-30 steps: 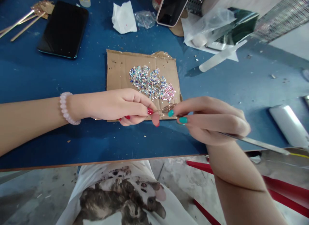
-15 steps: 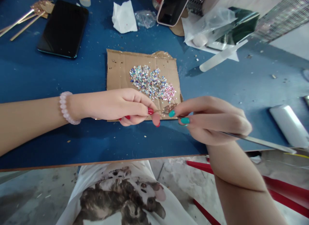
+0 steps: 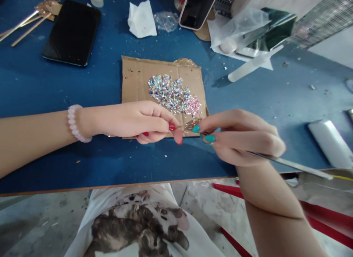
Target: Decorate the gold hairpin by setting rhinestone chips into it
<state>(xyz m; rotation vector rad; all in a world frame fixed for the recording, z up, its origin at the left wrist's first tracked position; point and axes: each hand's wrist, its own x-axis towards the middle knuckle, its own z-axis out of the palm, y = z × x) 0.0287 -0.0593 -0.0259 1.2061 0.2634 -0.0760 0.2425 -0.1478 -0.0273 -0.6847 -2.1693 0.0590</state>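
My left hand [image 3: 143, 119], red-nailed with a pink bead bracelet [image 3: 74, 122] at the wrist, pinches the thin stem of a gold hair stick [image 3: 192, 125]. Its filigree end points right, over the front edge of a cardboard sheet [image 3: 135, 80]. My right hand [image 3: 242, 137], with teal nails, is closed around a slim silver tool, probably tweezers [image 3: 300, 166], whose back end sticks out to the lower right. The right fingertips touch or nearly touch the filigree; the tool's tip is mostly hidden there. Behind the hands, a pile of small sparkling rhinestones [image 3: 173, 95] lies on the cardboard.
On the blue table [image 3: 110, 165] are a black tablet [image 3: 73, 32], more gold hair sticks [image 3: 35, 19], crumpled white paper [image 3: 142, 19], a propped phone [image 3: 198, 8], plastic bags [image 3: 242, 28], a translucent white stick [image 3: 255, 63] and a silver case [image 3: 331, 143]. Its front edge runs below my hands.
My right hand has shifted slightly left, and the tool's back end has moved left and a little down with it. My left hand and the hair stick stay nearly still.
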